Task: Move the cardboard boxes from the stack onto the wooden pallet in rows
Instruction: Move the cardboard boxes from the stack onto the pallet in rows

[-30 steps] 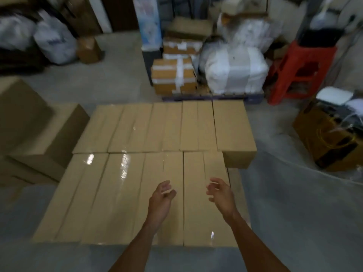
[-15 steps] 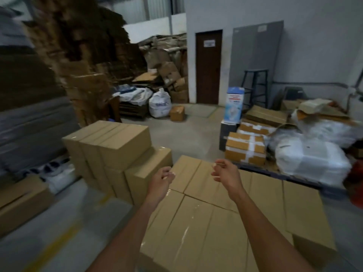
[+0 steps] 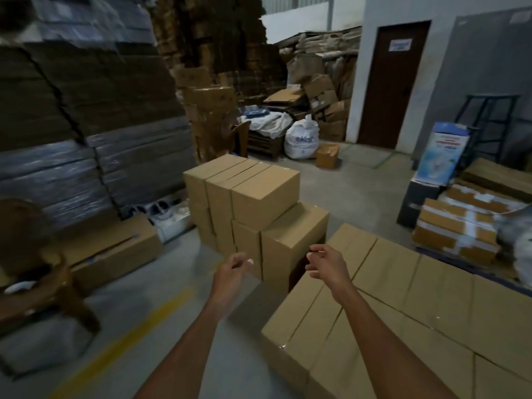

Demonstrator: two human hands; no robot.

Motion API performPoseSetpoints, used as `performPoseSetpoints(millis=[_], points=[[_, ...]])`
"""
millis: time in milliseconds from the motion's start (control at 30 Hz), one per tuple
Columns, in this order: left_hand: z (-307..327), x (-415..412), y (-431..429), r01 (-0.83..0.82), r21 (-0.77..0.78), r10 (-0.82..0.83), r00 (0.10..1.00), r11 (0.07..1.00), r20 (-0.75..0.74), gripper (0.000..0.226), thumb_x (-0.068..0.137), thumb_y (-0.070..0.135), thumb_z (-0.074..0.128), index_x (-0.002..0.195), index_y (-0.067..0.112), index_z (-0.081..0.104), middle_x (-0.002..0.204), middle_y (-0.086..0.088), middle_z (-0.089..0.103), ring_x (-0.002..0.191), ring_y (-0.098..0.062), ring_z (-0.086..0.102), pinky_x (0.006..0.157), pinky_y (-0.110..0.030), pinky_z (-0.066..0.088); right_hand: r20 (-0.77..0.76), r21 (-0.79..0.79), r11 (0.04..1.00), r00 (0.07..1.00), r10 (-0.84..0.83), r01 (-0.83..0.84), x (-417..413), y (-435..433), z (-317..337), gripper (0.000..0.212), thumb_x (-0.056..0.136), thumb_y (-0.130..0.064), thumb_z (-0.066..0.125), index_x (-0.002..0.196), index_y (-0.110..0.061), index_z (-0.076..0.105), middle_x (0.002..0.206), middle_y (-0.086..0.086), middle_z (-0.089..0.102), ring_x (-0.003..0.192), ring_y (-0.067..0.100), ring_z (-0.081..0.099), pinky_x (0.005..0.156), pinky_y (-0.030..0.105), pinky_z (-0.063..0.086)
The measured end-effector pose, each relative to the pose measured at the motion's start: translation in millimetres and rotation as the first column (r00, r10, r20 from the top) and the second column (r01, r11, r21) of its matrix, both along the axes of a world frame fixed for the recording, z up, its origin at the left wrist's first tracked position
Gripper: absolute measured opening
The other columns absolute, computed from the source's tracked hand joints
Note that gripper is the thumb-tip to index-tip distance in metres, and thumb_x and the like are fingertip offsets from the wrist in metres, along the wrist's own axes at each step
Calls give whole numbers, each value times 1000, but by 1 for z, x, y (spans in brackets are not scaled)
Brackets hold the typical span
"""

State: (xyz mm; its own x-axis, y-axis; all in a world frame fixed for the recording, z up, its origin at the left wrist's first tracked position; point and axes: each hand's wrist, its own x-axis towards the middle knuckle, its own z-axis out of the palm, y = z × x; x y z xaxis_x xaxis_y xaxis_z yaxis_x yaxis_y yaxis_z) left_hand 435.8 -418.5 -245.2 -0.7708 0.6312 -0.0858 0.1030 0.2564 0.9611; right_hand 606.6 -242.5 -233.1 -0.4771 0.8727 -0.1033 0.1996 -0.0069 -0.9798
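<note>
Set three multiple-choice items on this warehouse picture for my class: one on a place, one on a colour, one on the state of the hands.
1. Where does the stack of boxes stand, seen from the rows of boxes?
A) to their left, farther off
B) on top of them
C) to their right

2. What colour is the floor line?
A) white
B) red
C) yellow

3. What do the left hand and right hand hold?
A) one box together
B) nothing
C) a box each

Answers:
1 A: the stack rises left of and beyond the rows.
2 C: the floor line is plainly yellow.
3 B: both hands hover with loose fingers and touch no box.
</note>
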Motion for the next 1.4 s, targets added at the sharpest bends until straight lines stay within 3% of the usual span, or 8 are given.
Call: performPoseSetpoints(millis=[267,533,800,1033,1233,1400], points=[[-29,-116,28,-64,-48,67,997,997,44,25,98,36,65,121,27,64,118,3,67,109,-20,65,86,-33,51,15,-44,997,998,57,-56,-132,35,-35,11,98,-16,61,109,-17,64,105,10,69,83,22,70,73,33,59],[-41,-251,112,-55,-158,61,998,986,32,29,97,38,64,124,28,63,119,1,67,105,-17,66,95,-40,54,59,-85,995,997,58,-53,-286,132,-47,18,98,-19,61,115,-16,64,101,3,70,84,21,72,75,36,61],[-20,-367,197,-35,-119,36,999,992,12,28,98,40,64,124,31,62,122,3,65,112,-19,64,101,-43,52,29,-87,994,997,68,-65,-403,207,-36,17,98,-16,62,114,-11,63,103,10,68,74,19,67,58,27,54],[-36,-484,278,64,-116,-58,997,991,52,28,98,41,64,124,35,60,121,5,64,113,-19,63,102,-45,52,76,-132,991,997,-17,27,-492,268,-57,18,98,-13,61,115,-7,63,103,11,66,71,19,64,65,33,53],[-50,-587,365,192,-121,-181,979,974,98,19,98,31,64,117,30,60,107,6,66,90,-6,65,93,-37,53,120,-191,968,983,-139,161,-569,325,-70,23,99,-5,57,120,2,58,101,14,59,62,16,56,53,24,44],[-56,-670,435,301,-166,-283,951,939,127,26,98,31,65,123,29,60,109,2,68,99,-17,66,85,-35,51,175,-188,945,955,-238,269,-622,372,-82,26,97,-10,58,123,-6,61,111,14,67,66,15,62,55,23,47]])
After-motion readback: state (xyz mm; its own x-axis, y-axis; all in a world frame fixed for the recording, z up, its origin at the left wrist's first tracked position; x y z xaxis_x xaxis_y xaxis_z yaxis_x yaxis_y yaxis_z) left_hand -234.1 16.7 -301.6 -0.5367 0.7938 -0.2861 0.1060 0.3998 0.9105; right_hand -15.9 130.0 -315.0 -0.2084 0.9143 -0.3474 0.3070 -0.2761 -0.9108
